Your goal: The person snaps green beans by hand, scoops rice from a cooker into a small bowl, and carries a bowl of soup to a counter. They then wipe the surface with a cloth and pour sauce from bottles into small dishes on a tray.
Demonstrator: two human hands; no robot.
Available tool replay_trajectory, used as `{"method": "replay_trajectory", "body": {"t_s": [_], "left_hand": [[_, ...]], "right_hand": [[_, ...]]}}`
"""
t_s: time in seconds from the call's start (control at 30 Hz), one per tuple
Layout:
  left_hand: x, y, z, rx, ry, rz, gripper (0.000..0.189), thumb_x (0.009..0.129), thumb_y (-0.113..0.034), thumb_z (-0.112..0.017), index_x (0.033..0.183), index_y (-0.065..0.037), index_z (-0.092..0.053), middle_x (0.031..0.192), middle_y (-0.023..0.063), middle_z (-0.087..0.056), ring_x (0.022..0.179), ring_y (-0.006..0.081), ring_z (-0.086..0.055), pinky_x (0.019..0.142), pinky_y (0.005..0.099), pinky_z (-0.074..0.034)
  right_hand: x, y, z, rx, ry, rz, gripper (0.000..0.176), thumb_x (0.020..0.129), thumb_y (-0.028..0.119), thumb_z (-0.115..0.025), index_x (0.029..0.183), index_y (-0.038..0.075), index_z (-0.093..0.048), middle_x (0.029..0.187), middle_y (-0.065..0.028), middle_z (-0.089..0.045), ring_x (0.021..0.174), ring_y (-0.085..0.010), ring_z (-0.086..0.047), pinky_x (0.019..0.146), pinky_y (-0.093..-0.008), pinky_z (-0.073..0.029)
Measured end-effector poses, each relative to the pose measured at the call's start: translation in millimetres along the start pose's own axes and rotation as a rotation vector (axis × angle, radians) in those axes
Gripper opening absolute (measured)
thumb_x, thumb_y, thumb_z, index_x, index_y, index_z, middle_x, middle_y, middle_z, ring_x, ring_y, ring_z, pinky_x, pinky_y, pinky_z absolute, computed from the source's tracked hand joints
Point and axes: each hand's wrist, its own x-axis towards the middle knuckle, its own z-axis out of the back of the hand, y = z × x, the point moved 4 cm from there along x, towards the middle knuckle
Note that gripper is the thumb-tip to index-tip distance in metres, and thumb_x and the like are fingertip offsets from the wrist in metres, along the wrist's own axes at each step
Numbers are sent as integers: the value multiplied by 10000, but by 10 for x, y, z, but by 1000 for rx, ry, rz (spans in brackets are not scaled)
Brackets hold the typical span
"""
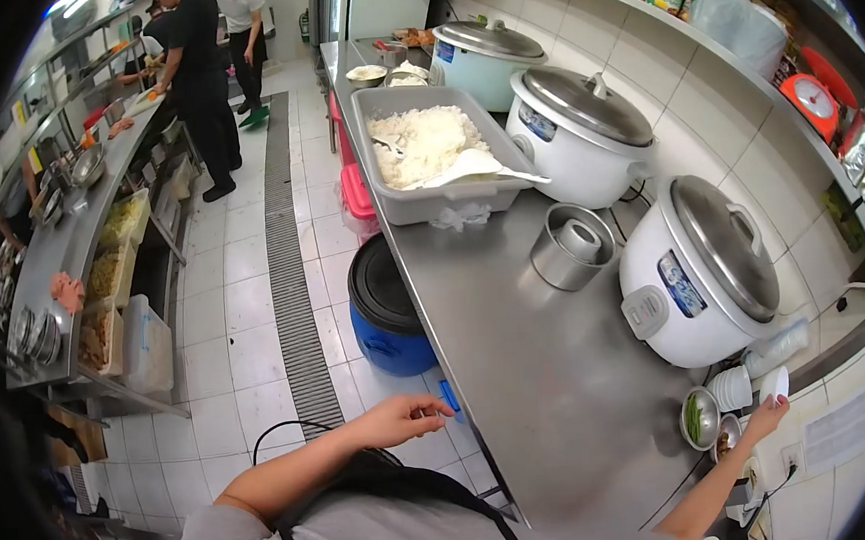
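Observation:
At the counter's near right end, my right hand (766, 419) is closed on a small white bowl (775, 382). A stack of white bowls (732, 388) stands just left of it. Close by are a metal bowl of green vegetables (701, 419) and a smaller bowl with brown pieces (727, 436). My left hand (403, 420) hovers in front of the counter's edge, fingers loosely bent and holding nothing. Below and beyond it is a blue drum with a black lid (386, 298).
Rice cookers (698, 271) line the wall side of the steel counter (551, 392). A grey tub (438, 207) of rice with a white paddle (480, 166) sits farther along, before a metal pot (572, 250). Co-workers (200, 76) stand at the far left counter.

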Motion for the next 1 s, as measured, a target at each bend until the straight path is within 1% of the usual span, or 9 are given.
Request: {"method": "replay_trajectory", "body": {"t_s": [0.1,0.27,0.37,0.43,0.53,0.6,0.73,0.83,1.0], "left_hand": [[318,-12,274,-348,118,9,306,865,-253,-527,1108,-67,-549,822,1,-555,708,96,-508,656,236,-429],[1314,-558,186,-541,322,-6,624,851,-488,-447,1313,-90,-313,1197,108,-467,1064,224,-478,890,384,-397],[1586,-850,342,-955,371,40,720,821,-596,-381,1348,-127,-237,1311,134,-359,1180,282,-386,962,488,-313],[1642,-920,550,-1418,629,-151,724,802,-648,-328,1330,-155,-288,1298,122,-380,1181,312,-382,954,521,-310],[1642,-855,1067,-1454,386,-105,690,787,-666,-306,1265,-175,-392,1292,86,-399,1168,351,-388,898,592,-325],[1683,-767,1407,-1466,321,-83,657,804,-639,-312,1252,-169,-410,1275,75,-422,1160,326,-404,919,551,-327],[1936,-728,2220,-1413,3,-129,636,806,-624,-338,1208,-148,-464,1221,44,-481,1133,274,-442,949,465,-338],[2043,-755,2656,-1841,-114,-118,722,744,-701,-354,1255,-194,-410,1303,157,-375,1152,380,-399,860,613,-351],[2243,-891,3045,-1708,59,-273,834,696,-747,-378,1313,-188,-321,1378,222,-180,1166,510,-292,864,595,-377]], "right_hand": [[-561,902,280,227,116,55,231,834,112,-533,1034,34,-446,916,-116,-539,792,-221,-546,692,-309,-439],[-1628,2980,404,803,540,-44,235,800,17,-560,999,55,-442,817,-31,-481,738,-108,-476,651,-224,-404],[-2218,3972,288,842,760,138,267,754,-11,-602,981,57,-478,829,-27,-507,718,-98,-499,650,-232,-429],[-2524,4577,172,856,1007,342,321,728,-27,-610,1021,48,-502,840,-37,-533,685,-98,-524,631,-245,-452],[-2372,5245,-145,894,1269,559,369,724,3,-621,1079,28,-523,901,-81,-557,645,-120,-527,565,-232,-438],[-1869,5469,-664,846,1083,592,316,733,25,-614,1043,20,-550,894,-69,-572,619,-117,-521,556,-237,-440],[-725,5956,-2471,599,500,788,146,811,125,-521,892,21,-583,828,-154,-600,661,-296,-570,601,-358,-456],[49,6065,-4123,412,545,496,230,810,227,-523,926,38,-584,923,-174,-602,852,-355,-562,720,-403,-451],[328,6384,-5188,70,467,304,328,814,331,-513,932,40,-609,957,-155,-613,924,-333,-565,773,-416,-459]]}}
